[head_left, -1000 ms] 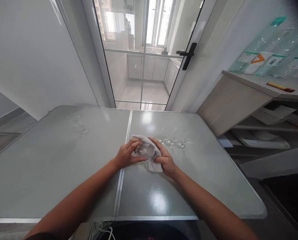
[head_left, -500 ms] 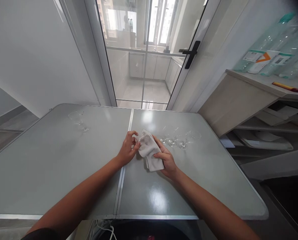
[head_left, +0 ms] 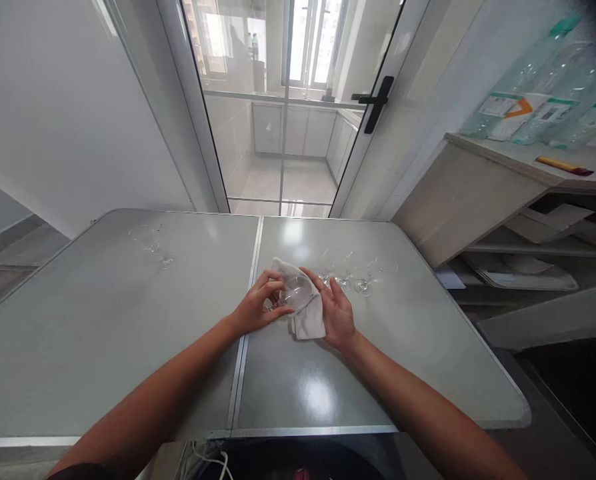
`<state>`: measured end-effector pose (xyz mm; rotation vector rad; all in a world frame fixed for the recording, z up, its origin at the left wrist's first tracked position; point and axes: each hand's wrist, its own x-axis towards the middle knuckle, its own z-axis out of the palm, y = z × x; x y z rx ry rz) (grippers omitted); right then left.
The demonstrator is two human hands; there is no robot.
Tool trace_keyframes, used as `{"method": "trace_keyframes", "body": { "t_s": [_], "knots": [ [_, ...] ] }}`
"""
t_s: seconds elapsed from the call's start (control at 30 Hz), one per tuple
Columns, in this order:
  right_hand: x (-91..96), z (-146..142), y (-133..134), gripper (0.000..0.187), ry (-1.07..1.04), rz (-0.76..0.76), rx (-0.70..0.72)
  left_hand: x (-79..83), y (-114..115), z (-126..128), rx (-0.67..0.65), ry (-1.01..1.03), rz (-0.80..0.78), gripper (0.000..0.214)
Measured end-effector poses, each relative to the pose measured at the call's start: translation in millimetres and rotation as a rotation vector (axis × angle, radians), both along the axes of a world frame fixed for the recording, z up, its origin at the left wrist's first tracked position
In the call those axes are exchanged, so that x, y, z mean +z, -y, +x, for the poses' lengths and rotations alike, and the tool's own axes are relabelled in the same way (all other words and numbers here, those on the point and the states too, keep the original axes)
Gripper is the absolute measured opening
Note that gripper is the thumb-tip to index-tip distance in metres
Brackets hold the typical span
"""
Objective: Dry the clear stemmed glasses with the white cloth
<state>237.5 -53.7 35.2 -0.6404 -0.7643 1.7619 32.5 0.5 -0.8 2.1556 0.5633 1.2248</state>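
A clear stemmed wine glass [head_left: 298,293] is in my left hand [head_left: 262,303], whose fingers and thumb close around its lower part near the stem. Its bowl points right and rests against a white cloth [head_left: 312,323]. My right hand [head_left: 339,312] supports the cloth from the right, fingers stretched behind it and thumb lifted off its front. Part of the cloth drapes below the bowl. Just beyond my right hand, several clear stemmed glasses [head_left: 362,287] lie on their sides on the table.
The grey table [head_left: 128,360] has a metal seam [head_left: 239,373] across its middle. Another stemmed glass [head_left: 151,245] lies at the far left. A glass door [head_left: 283,147] stands behind. To the right, a wooden shelf [head_left: 488,193] bears plastic bottles [head_left: 528,113].
The cloth has opened out, showing more of the glass bowl. My left fingers have shifted around the glass, and my right thumb has lifted off the cloth. The view has shifted slightly.
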Motion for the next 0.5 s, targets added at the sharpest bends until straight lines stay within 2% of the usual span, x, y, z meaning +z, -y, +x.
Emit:
{"method": "trace_keyframes", "body": {
  "t_s": [0.1, 0.23, 0.33, 0.5],
  "knots": [
    [1.5, -0.4, -1.2, 0.053, -0.082, -0.020, -0.030, 2.4, 0.1, 1.4, 0.100, 0.041, -0.046, 0.041],
    [1.3, 0.4, -3.2, 0.045, -0.085, 0.000, -0.070, 5.3, -0.6, 2.4, 0.211, 0.062, -0.065, 0.037],
    [1.7, 0.8, -3.0, 0.047, -0.095, 0.000, -0.058, 6.2, -0.9, 1.8, 0.252, 0.070, -0.125, 0.037],
    [2.0, 0.7, -2.7, 0.048, -0.106, 0.007, -0.033, 8.0, -2.0, -0.5, 0.242, 0.074, -0.333, 0.033]
  ]
}}
